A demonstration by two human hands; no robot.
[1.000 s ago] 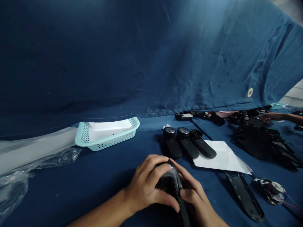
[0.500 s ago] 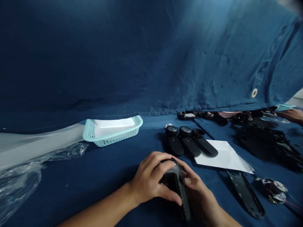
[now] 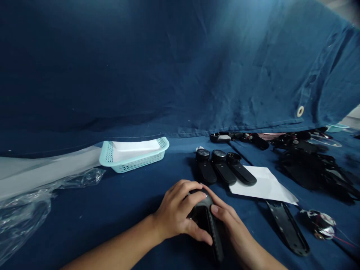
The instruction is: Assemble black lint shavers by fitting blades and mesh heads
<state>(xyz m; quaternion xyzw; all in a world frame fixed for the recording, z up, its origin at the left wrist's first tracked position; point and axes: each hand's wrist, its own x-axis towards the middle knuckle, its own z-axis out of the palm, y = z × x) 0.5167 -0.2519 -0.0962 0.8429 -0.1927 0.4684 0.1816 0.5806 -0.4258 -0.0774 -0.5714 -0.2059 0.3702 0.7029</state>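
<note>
A black plastic housing with a rounded head and a long hollow handle is held low in front of me. My left hand curls over its rounded head, thumb reaching toward the handle's edge. From the other side my right hand wraps the head, its thumb lying along the near side. The fingers cover much of the head. Just beyond, three similar black handheld devices with round ends lie side by side. An open black half-shell lies right of my right hand.
A mint plastic basket lined with white stands behind left. White paper lies under one device. A wired round part, black parts and clear plastic film lie around. A blue cloth hangs across the back.
My right thumb has shifted up onto the head of the housing. My left hand keeps its grip. Another person's hand at the far right has gone out of view.
</note>
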